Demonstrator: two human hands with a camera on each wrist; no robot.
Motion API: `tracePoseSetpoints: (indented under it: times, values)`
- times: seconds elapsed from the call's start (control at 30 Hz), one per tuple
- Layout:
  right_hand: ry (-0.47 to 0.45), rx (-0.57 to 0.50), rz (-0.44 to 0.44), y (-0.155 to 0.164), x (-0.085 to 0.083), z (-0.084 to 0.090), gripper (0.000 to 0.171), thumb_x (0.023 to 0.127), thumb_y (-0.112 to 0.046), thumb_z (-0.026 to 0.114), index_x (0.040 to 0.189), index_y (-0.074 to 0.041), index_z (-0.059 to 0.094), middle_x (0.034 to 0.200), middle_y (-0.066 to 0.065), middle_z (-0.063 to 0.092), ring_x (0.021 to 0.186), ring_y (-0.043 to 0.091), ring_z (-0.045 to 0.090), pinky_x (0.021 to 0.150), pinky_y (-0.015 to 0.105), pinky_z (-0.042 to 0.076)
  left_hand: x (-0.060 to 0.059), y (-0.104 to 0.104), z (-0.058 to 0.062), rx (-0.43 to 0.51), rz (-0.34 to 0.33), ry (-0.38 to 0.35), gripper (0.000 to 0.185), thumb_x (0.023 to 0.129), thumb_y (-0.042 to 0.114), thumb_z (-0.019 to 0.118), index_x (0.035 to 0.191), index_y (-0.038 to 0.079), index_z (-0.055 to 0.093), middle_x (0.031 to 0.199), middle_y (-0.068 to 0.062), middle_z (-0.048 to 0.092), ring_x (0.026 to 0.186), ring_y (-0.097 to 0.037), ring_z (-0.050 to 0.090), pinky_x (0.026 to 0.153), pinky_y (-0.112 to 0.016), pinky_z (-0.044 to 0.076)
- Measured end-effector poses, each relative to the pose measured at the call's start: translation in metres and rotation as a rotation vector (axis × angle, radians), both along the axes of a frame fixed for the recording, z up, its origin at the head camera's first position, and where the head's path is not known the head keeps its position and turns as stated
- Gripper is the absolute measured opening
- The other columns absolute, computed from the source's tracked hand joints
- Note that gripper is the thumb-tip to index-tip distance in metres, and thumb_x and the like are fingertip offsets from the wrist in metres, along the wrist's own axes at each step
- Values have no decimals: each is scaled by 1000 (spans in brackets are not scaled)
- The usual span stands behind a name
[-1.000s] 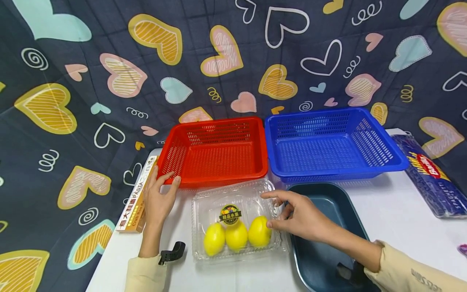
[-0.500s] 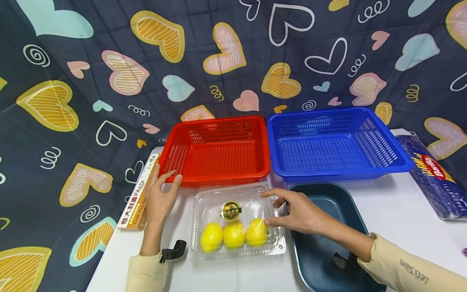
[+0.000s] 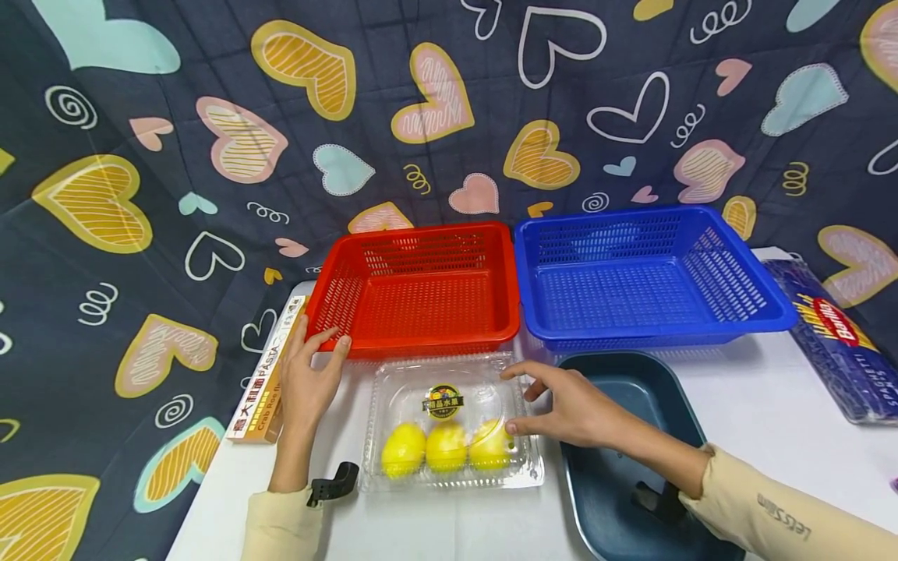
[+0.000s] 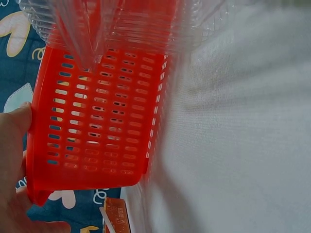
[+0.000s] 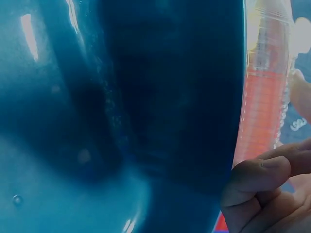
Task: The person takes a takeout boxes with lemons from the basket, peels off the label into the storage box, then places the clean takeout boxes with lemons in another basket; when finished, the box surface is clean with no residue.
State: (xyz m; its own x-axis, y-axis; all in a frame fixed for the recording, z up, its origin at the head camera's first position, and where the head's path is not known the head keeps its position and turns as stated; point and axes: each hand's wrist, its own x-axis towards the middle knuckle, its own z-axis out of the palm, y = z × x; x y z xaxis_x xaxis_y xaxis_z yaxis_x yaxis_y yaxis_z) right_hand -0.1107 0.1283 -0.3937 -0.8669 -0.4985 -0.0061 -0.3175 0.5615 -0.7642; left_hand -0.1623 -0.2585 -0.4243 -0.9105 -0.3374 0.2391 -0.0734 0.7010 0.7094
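A clear plastic clamshell box [image 3: 421, 389] with three lemons [image 3: 445, 446] lies flat on the white table [image 3: 758, 405], in front of the red basket [image 3: 414, 231]. My right hand [image 3: 561, 405] rests on the box's right side, index finger and thumb spread on the lid, thumb over the right lemon. My left hand [image 3: 309, 382] touches the red basket's front left corner, thumb on the front rim. In the left wrist view the thumb [image 4: 14, 126] lies against the red basket [image 4: 97, 121]. The right wrist view shows fingertips [image 5: 257, 179] beside the dark tray [image 5: 121, 121].
A blue basket [image 3: 631, 214] stands to the right of the red one. A dark blue tray [image 3: 631, 389] lies under my right forearm. A pasta box [image 3: 263, 382] lies along the table's left edge, a blue spaghetti pack [image 3: 835, 335] at the far right. Heart-print cloth hangs behind.
The clamshell box has come down flat and shifted slightly left and toward me, with my right hand staying on it. My left hand has not moved.
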Motion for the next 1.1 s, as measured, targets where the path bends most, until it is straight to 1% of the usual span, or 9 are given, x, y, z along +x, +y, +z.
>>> tracePoseSetpoints:
  times: [0.27, 0.47, 0.5, 0.57, 0.63, 0.7, 0.73, 0.93, 1.1]
  values:
    - [-12, 27, 1, -1, 1, 1, 65, 80, -40, 86, 135, -20, 60, 114, 10, 74, 101, 25, 70, 72, 35, 57, 0, 0, 0, -22, 6, 13, 46, 95, 45, 67, 131, 17, 70, 167, -4, 33, 154, -41, 28, 120, -70, 20]
    - [-25, 26, 46, 3, 1, 4, 65, 83, -42, 83, 138, -18, 59, 127, 13, 71, 109, 31, 70, 80, 45, 62, 0, 0, 2, -36, -2, 12, 44, 95, 44, 67, 129, 16, 71, 167, -6, 33, 153, -44, 29, 120, -69, 21]
    - [-38, 21, 56, 4, 1, 5, 65, 84, -42, 82, 139, -17, 59, 129, 15, 69, 109, 32, 70, 77, 45, 63, -1, -1, 2, -36, -5, 10, 44, 95, 44, 67, 129, 16, 71, 167, -6, 33, 153, -44, 29, 120, -69, 22]
    - [-71, 12, 78, 6, 0, 8, 67, 85, -42, 81, 141, -16, 57, 133, 20, 67, 92, 30, 74, 66, 42, 63, 0, -1, 3, -41, -11, 8, 44, 95, 43, 67, 129, 16, 71, 167, -7, 33, 153, -43, 29, 120, -69, 22]
    - [-107, 3, 97, 9, 0, 11, 68, 86, -41, 81, 144, -16, 55, 134, 26, 64, 68, 25, 73, 54, 36, 60, 0, -1, 4, -53, -20, 7, 43, 95, 42, 67, 129, 15, 71, 167, -8, 34, 153, -44, 28, 120, -68, 21]
    - [-142, -8, 103, 11, -1, 14, 67, 87, -40, 80, 144, -15, 55, 133, 31, 63, 47, 18, 63, 42, 31, 54, 1, -1, 6, -73, -34, 2, 44, 95, 41, 67, 130, 14, 71, 166, -10, 33, 153, -46, 27, 121, -69, 20]
    - [-146, -9, 105, 12, -2, 15, 67, 87, -39, 80, 144, -14, 55, 133, 32, 62, 39, 15, 56, 41, 30, 53, 2, -2, 7, -87, -44, -5, 45, 96, 41, 67, 131, 14, 70, 167, -12, 33, 153, -48, 26, 121, -70, 18]
    - [-53, -11, 91, 15, -7, 22, 53, 89, -37, 78, 133, -11, 64, 125, 26, 68, 39, 9, 53, 47, 28, 52, 9, -3, 18, -137, -119, -61, 55, 95, 44, 66, 143, 18, 60, 170, -13, 23, 156, -51, 9, 118, -78, 7]
    - [39, -18, 64, 17, -11, 26, 39, 92, -34, 76, 122, -11, 70, 109, 13, 73, 54, 8, 54, 51, 26, 51, 19, 0, 28, -171, -230, 24, 57, 92, 40, 72, 145, 23, 59, 171, -8, 22, 159, -40, 5, 118, -79, 6]
